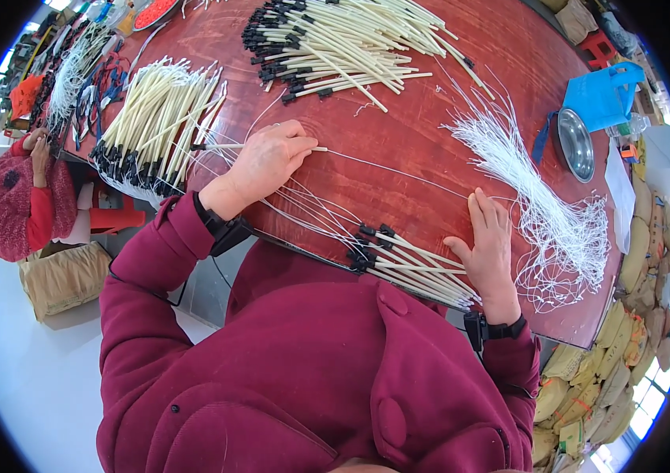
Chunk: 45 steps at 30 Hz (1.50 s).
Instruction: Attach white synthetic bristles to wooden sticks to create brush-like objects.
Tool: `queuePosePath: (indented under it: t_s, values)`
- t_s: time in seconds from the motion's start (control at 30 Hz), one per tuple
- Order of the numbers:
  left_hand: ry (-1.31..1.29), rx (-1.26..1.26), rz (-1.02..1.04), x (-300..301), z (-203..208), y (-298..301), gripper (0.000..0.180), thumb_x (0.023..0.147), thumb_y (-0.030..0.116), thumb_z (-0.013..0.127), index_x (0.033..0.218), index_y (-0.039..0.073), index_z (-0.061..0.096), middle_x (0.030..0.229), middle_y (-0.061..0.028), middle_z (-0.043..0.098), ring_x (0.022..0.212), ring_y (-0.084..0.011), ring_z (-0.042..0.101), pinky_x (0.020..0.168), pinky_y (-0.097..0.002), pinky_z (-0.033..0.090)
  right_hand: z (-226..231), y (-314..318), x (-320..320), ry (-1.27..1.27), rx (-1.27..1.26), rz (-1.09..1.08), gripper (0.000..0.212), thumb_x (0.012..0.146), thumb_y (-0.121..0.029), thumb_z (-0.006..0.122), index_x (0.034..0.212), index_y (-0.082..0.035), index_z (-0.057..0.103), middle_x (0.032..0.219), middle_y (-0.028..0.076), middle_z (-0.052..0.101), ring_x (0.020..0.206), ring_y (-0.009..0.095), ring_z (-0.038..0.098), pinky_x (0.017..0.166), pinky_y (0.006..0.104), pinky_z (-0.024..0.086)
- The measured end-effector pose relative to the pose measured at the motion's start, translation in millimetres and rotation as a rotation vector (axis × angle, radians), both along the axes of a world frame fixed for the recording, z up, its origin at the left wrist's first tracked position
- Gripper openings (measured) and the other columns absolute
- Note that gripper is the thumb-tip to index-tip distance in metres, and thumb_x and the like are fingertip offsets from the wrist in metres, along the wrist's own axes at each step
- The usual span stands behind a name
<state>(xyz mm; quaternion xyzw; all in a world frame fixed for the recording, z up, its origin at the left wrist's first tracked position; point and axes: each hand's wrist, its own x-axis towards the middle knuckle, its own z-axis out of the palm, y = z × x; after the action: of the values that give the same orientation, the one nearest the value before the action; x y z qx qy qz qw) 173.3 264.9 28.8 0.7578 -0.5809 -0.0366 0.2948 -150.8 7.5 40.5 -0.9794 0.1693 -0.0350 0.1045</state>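
My left hand (272,162) is closed around a thin cream-coloured tube (221,147) with a black end piece. The tube's other end pokes out past my fingertips. From that end a white string (398,169) stretches across to the fingertips of my right hand (488,246). The right hand's fingers lie extended together, with its thumb apart; whether the string is pinched between them is hidden. Just left of the right hand is a small bunch of black-ended tubes (417,266), their white strings trailing left. A tangled heap of white strings (543,213) spreads to its right.
A big pile of black-ended tubes (343,47) covers the far middle of the red table (382,126). Another bundle (163,118) lies at left. At right are a metal bowl (576,146) and a blue bag (599,96). A co-worker (24,197) sits far left.
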Motion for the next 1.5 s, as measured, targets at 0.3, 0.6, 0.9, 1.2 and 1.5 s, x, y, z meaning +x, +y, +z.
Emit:
queuePosePath:
  t_s: [0.3,0.6,0.9,1.2,1.5]
  values:
    - [-0.345,0.244,-0.451,-67.9,1.4,-110.7,0.016,0.081,0.012,0.065,0.095,0.005,0.071,0.095,-0.0085,0.067,0.091,-0.0279,0.069,0.076,-0.0400,0.057,0.6,15.5,9.1,0.088,-0.041,0.054,0.097,0.080,-0.043,0.081,0.153,0.007,0.039,0.158,0.023,0.040,0.142,0.041,0.038,0.119,0.0494,0.031]
    - [-0.330,0.065,-0.366,-111.3,24.0,-112.4,0.013,0.082,0.015,0.067,0.090,0.005,0.073,0.100,-0.0106,0.067,0.096,-0.0280,0.067,0.078,-0.0410,0.055,-6.3,6.6,-2.4,-0.085,0.089,0.043,0.095,0.080,-0.037,0.083,0.152,0.007,0.039,0.159,0.022,0.038,0.141,0.040,0.040,0.116,0.0499,0.034]
    - [-0.163,0.028,-0.180,-50.9,11.2,-76.6,0.029,0.084,0.023,0.076,0.106,0.005,0.067,0.106,-0.0106,0.065,0.103,-0.0296,0.064,0.087,-0.0432,0.049,9.2,-1.7,25.7,-0.090,0.105,0.111,0.082,0.082,-0.028,0.082,0.150,0.001,0.046,0.157,0.017,0.044,0.134,0.037,0.047,0.113,0.0466,0.039]
    - [-0.261,0.074,-0.426,-109.1,-16.4,-131.2,0.011,0.087,0.014,0.066,0.096,0.009,0.062,0.100,-0.0073,0.063,0.103,-0.0265,0.063,0.089,-0.0411,0.048,8.0,-4.2,6.4,-0.065,0.070,0.166,0.074,0.078,-0.026,0.084,0.139,0.004,0.057,0.153,0.017,0.049,0.130,0.037,0.050,0.110,0.0465,0.042]
    - [-0.296,0.123,-0.338,-102.5,-13.6,-127.5,0.010,0.088,0.012,0.061,0.097,0.009,0.063,0.099,-0.0078,0.063,0.100,-0.0266,0.064,0.087,-0.0416,0.048,13.2,2.6,-2.0,-0.129,0.062,0.090,0.048,0.078,-0.024,0.084,0.115,0.002,0.069,0.136,0.015,0.062,0.119,0.036,0.058,0.102,0.0452,0.046]
